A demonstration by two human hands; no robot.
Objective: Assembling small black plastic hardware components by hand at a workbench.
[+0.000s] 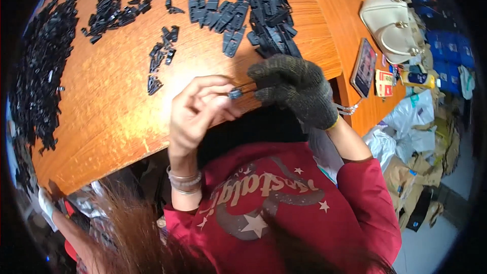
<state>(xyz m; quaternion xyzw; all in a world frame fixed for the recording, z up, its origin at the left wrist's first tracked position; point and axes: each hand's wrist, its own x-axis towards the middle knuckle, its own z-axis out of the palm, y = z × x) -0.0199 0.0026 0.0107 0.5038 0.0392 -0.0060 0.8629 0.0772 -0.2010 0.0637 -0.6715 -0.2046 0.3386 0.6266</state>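
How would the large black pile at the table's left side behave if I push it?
The black pile would probably spread, being many separate small pieces. They seem stiff, with angular outlines, and perhaps slippery, given glossy highlights.

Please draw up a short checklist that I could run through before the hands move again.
1. Small dark part held at the fingertips of the left hand: ok.
2. Glove on the right hand: ok.
3. Left hand gloved too: not ok, it is bare.
4. Right hand's grip secure: cannot tell, its fingers hide it.
5. Phone apart from both hands: ok, off to the right.
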